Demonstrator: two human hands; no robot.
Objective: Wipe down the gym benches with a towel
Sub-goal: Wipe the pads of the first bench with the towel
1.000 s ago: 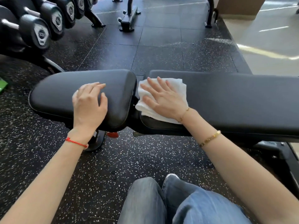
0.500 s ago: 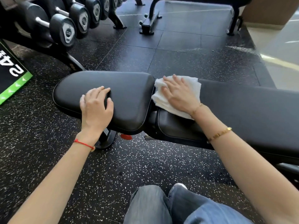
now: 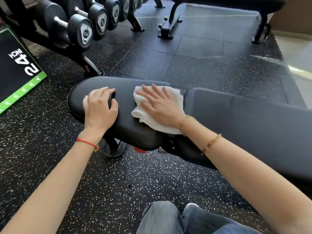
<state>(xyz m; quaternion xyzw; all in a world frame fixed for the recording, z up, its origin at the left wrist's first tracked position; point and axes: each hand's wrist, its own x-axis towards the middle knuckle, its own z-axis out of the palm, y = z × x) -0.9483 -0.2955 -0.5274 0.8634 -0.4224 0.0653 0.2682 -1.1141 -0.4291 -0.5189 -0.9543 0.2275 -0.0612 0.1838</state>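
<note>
A black padded gym bench runs across the head view, with its seat pad (image 3: 128, 127) on the left and its longer back pad (image 3: 253, 119) on the right. A folded white towel (image 3: 152, 121) lies on the right part of the seat pad, next to the gap between the pads. My right hand (image 3: 160, 105) presses flat on the towel with fingers spread. My left hand (image 3: 99, 108) rests palm down on the left part of the seat pad. A pale patch shows under its fingertips, and I cannot tell what it is.
A rack of black dumbbells (image 3: 81, 31) stands at the back left. A black and green box (image 3: 16, 73) sits at the far left. Another bench frame (image 3: 168, 26) stands behind. The bench's round foot (image 3: 114, 149) is under the seat. My knees (image 3: 168, 220) are at the bottom.
My right hand has slid the towel left, off the end of the back pad, over the gap and onto the seat pad. My left hand stays on the seat pad.
</note>
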